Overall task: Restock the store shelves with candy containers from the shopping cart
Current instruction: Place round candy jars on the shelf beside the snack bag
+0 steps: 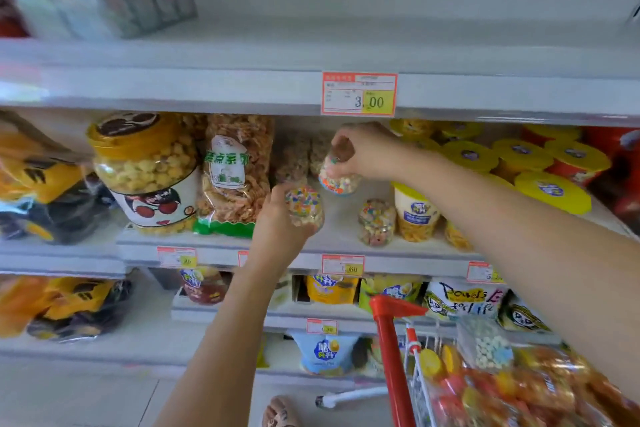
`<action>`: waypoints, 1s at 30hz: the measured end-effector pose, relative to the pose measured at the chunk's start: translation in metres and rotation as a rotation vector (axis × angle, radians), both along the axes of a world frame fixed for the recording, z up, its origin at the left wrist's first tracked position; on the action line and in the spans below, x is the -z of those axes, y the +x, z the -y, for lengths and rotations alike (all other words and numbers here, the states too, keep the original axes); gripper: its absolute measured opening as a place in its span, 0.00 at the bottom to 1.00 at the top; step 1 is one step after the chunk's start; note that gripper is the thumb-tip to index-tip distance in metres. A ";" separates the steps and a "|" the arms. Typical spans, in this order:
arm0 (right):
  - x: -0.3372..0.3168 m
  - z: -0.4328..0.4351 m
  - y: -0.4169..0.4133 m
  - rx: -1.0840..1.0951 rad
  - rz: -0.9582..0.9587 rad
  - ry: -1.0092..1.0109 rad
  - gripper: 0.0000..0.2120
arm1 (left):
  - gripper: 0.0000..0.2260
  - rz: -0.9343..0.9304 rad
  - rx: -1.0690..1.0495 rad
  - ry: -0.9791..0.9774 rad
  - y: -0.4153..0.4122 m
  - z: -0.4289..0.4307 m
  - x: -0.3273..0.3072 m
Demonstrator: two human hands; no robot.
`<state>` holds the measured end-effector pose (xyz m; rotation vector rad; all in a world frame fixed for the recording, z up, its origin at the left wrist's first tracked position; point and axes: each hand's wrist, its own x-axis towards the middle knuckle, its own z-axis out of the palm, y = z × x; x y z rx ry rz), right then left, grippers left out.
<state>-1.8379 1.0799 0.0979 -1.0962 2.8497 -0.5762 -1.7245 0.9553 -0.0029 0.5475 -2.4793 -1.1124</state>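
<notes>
My left hand (277,218) grips a small clear candy container (306,206) of multicoloured sweets, held just above the middle shelf (339,239). My right hand (360,152) holds a second candy container (337,180) by its top, tilted, further back over the same shelf. A third container of coloured candy (375,222) stands upright on the shelf to the right. The shopping cart (394,340), with a red handle, is at the lower right and holds bags of sweets and a clear container of pale candy (488,347).
A big popcorn jar (145,173) and a snack bag (235,173) stand left of my hands. Yellow-lidded tubs (519,159) fill the shelf's right side. The upper shelf (346,45) carries a 3.00 price tag (359,94). Lower shelves hold bagged snacks.
</notes>
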 end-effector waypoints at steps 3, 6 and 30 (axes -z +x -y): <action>0.015 0.018 -0.018 0.020 -0.009 -0.024 0.23 | 0.32 0.049 -0.025 0.013 -0.010 0.010 0.013; 0.034 0.032 -0.034 0.054 0.027 0.027 0.24 | 0.31 0.057 -0.008 -0.036 -0.014 0.014 0.023; 0.084 0.047 -0.062 0.120 0.029 0.013 0.29 | 0.27 -0.103 -0.272 -0.091 -0.005 -0.010 0.046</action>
